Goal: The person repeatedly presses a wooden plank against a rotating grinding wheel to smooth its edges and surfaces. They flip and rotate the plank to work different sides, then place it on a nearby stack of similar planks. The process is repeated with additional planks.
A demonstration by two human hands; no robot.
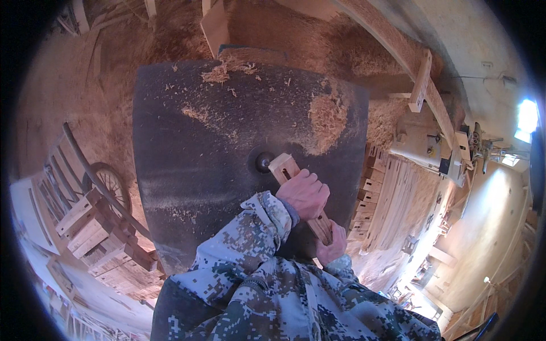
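Observation:
My left hand [307, 194] is wrapped round a short wooden bar [285, 167] with a slot cut near its far end. Closer to my body, my right hand [333, 244] grips the bar's near end. The bar lies slantwise over a dark metal machine table [193, 148]. Just left of the bar's far end, a round dark cutter head or spindle [263, 162] shows in the table top. Whether bar and spindle touch, I cannot tell. My fingers hide the middle of the bar.
Wood shavings [328, 119] are scattered across the table. Slotted wooden bars [372, 184] are stacked by its right edge. At the left are more stacked wooden pieces [96, 230] and a spoked wheel [109, 184]. A long timber beam [392, 42] slants at the upper right.

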